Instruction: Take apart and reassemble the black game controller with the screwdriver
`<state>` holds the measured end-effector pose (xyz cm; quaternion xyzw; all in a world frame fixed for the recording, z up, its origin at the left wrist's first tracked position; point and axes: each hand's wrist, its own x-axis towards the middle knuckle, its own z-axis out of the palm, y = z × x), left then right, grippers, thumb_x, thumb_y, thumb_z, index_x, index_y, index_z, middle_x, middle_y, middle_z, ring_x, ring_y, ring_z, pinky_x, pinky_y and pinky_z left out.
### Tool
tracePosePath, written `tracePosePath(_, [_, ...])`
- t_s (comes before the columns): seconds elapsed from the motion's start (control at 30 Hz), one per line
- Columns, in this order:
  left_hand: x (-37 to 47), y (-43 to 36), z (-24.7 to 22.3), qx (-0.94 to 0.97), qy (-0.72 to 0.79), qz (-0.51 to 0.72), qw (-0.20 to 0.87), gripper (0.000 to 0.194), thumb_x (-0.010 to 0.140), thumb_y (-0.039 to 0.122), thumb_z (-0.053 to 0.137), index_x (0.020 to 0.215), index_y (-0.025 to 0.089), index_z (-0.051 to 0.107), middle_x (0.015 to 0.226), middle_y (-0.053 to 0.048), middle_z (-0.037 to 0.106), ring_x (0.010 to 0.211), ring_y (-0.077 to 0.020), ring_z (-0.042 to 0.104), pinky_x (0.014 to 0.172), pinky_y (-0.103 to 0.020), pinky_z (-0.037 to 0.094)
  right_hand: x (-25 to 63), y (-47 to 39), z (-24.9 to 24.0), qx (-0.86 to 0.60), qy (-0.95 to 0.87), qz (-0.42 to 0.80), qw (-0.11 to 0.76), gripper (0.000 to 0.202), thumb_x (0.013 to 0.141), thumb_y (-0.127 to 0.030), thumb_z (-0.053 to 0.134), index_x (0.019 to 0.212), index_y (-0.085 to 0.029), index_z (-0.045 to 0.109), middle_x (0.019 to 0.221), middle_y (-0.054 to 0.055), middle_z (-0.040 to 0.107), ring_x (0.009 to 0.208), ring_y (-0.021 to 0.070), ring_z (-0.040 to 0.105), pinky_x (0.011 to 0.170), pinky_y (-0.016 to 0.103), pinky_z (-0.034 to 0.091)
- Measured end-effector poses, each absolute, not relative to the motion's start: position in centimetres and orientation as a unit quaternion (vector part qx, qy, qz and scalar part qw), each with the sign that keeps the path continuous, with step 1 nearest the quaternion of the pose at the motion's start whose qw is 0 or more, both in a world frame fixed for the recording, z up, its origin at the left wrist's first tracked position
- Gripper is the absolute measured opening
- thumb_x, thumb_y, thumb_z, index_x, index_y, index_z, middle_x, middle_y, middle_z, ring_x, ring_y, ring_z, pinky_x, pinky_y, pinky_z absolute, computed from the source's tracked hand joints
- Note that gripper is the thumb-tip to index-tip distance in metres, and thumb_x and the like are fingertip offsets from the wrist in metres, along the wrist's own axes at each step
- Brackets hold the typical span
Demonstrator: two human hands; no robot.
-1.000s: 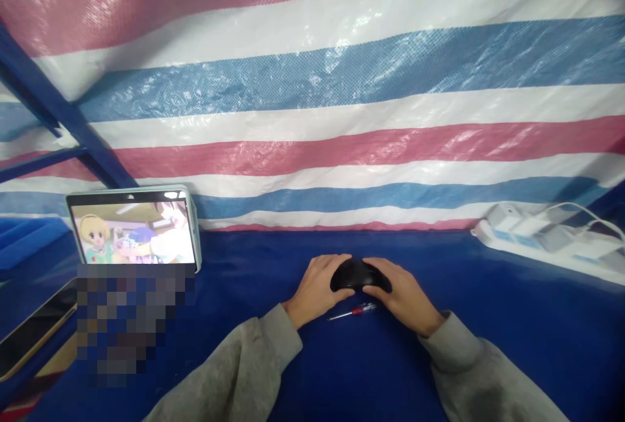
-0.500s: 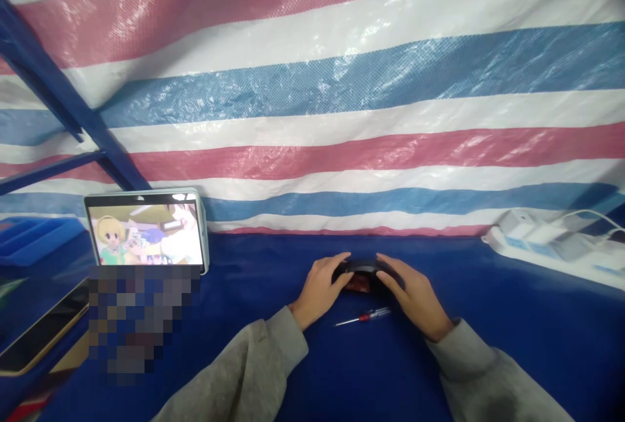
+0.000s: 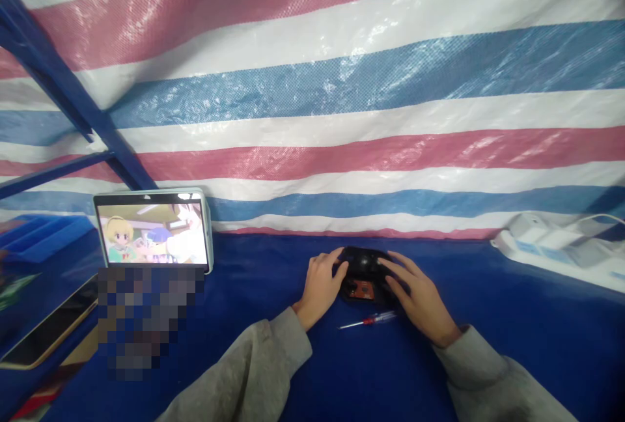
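Note:
A black plastic shell (image 3: 366, 260) is held up at its two ends between my hands, its darker face turned towards me. My left hand (image 3: 322, 282) grips its left end, thumb in front and fingers behind. On the right end, the fingers of my right hand (image 3: 415, 295) are closed more loosely, slightly spread. Just below the shell, an orange-brown circuit board (image 3: 362, 290) shows in a black housing on the table; the shell and my fingers partly hide it. A small screwdriver (image 3: 366, 321) with a red and clear handle lies in front of the housing.
A tablet (image 3: 151, 230) playing a cartoon stands at the left. Beside it are a phone (image 3: 51, 321), a blue tray (image 3: 49, 236) and a blurred-out patch. A white power strip (image 3: 561, 259) with plugs lies right, on the blue table (image 3: 371, 383). A striped sheet hangs behind.
The black shell has tipped back, showing more of its face and more of the circuit board. My right fingers have spread a little. The view has shifted slightly.

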<state>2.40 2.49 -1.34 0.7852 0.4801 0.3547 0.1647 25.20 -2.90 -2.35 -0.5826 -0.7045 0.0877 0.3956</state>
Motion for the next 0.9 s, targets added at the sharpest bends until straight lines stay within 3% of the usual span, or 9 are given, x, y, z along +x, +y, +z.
tracePosePath(0.23, [2.3, 1.5, 0.0, 0.78, 0.488, 0.359, 0.155, 0.037, 0.096, 0.029, 0.055, 0.133, 0.024, 0.053, 0.121, -0.007, 0.066, 0.114, -0.0256, 0.059, 0.1, -0.046, 0.043, 25.5, -2.9, -2.5, -0.593, -0.707, 0.084, 0.376, 0.034, 0.094, -0.038, 0.049, 0.118, -0.023, 0.068, 0.135, 0.01, 0.063, 0.122, 0.0259, 0.062, 0.107, 0.046, 0.051])
tracePosePath(0.37, [2.2, 0.2, 1.0, 0.829, 0.425, 0.346, 0.113, 0.016, 0.085, 0.022, 0.062, 0.101, 0.02, 0.063, 0.103, -0.006, 0.066, 0.099, -0.025, 0.059, 0.088, -0.042, 0.043, 25.5, -2.9, -2.5, -0.595, -0.708, 0.087, 0.37, 0.034, 0.094, -0.037, 0.05, 0.12, -0.023, 0.067, 0.136, 0.01, 0.062, 0.123, 0.0255, 0.062, 0.107, 0.045, 0.051])
tracePosePath(0.47, [2.2, -0.2, 0.9, 0.879, 0.365, 0.294, 0.087, 0.016, 0.08, 0.021, 0.065, 0.095, 0.019, 0.065, 0.096, -0.007, 0.067, 0.092, -0.0257, 0.058, 0.082, -0.042, 0.041, 25.4, -3.0, -2.6, -0.593, -0.706, 0.087, 0.377, 0.035, 0.094, -0.038, 0.048, 0.121, -0.024, 0.066, 0.138, 0.01, 0.061, 0.124, 0.0252, 0.061, 0.107, 0.045, 0.05])
tracePosePath(0.7, [2.3, 0.5, 0.0, 0.901, 0.312, 0.282, 0.104, 0.008, 0.093, 0.021, 0.059, 0.094, 0.019, 0.067, 0.097, -0.005, 0.069, 0.088, -0.0203, 0.061, 0.078, -0.037, 0.042, 25.2, -3.1, -2.3, -0.589, -0.706, 0.06, 0.39, 0.035, 0.095, -0.038, 0.048, 0.121, -0.025, 0.066, 0.137, 0.009, 0.061, 0.122, 0.0251, 0.062, 0.106, 0.043, 0.051])
tracePosePath(0.9, [2.3, 0.5, -0.1, 0.869, 0.281, 0.398, 0.084, 0.018, 0.1, 0.028, 0.054, 0.106, 0.017, 0.067, 0.104, -0.007, 0.068, 0.094, -0.0187, 0.064, 0.085, -0.035, 0.049, 24.7, -3.9, -0.2, -0.528, -0.742, 0.008, 0.412, 0.034, 0.092, -0.041, 0.056, 0.121, -0.026, 0.066, 0.13, 0.008, 0.064, 0.118, 0.0233, 0.064, 0.101, 0.038, 0.054])
